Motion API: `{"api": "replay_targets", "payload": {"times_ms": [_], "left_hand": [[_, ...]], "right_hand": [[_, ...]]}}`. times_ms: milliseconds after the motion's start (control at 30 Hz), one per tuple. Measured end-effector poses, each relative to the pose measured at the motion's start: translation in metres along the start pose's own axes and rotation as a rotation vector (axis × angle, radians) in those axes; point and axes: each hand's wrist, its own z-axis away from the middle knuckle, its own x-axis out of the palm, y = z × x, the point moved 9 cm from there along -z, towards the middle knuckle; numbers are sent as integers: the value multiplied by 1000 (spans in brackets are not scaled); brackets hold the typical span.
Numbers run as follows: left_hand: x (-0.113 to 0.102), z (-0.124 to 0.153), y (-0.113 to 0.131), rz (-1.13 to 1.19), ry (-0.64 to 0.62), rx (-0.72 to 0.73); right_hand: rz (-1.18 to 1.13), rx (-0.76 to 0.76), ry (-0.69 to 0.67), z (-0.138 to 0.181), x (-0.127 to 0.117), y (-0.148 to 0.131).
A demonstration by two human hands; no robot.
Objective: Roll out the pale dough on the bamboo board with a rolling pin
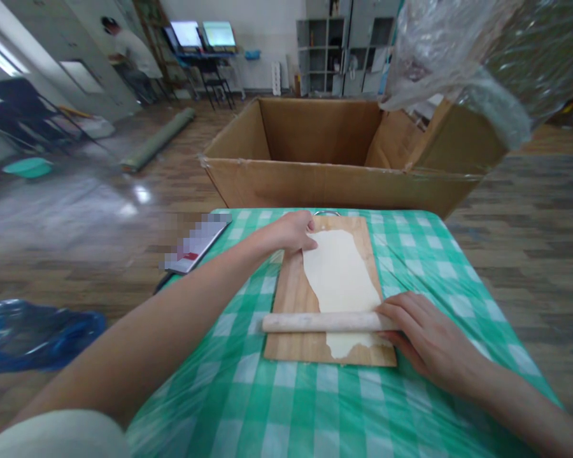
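A thin, pale sheet of dough [337,270] with an uneven outline lies flattened along a wooden cutting board [291,286]. Across its lower part rests a light wooden rolling pin [315,322], its left end reaching past the board's left edge. My right hand [417,327] is closed around the pin's right end. At the board's far left corner, my left hand [293,232] pinches the upper left edge of the dough between thumb and fingers. The fingertips under that edge are partly hidden.
The table has a green-and-white checked cover [315,407]. A flat device [198,245], partly blurred, sits at its left edge. Beyond stands a large open cardboard box [325,181] with plastic wrap [458,70] at right. A blue plastic bag [38,334] lies left. A person [134,54] sits far back.
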Motion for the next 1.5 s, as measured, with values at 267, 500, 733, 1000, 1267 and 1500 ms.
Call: {"api": "replay_targets", "payload": {"times_ms": [267, 500, 733, 1000, 1267, 1500], "left_hand": [[-13, -7, 8, 89, 233, 159], [-23, -23, 2, 166, 382, 174], [-40, 47, 7, 64, 570, 233], [31, 127, 10, -110, 441, 183], [45, 152, 29, -375, 482, 66], [51, 135, 43, -450, 519, 6]], "right_hand": [[-46, 7, 18, -1, 4, 3], [-26, 95, -33, -21, 11, 14], [68, 112, -101, -51, 4, 27], [199, 56, 10, -67, 15, 32], [264, 18, 0, -40, 22, 11], [297, 37, -19, -66, 26, 26]]}}
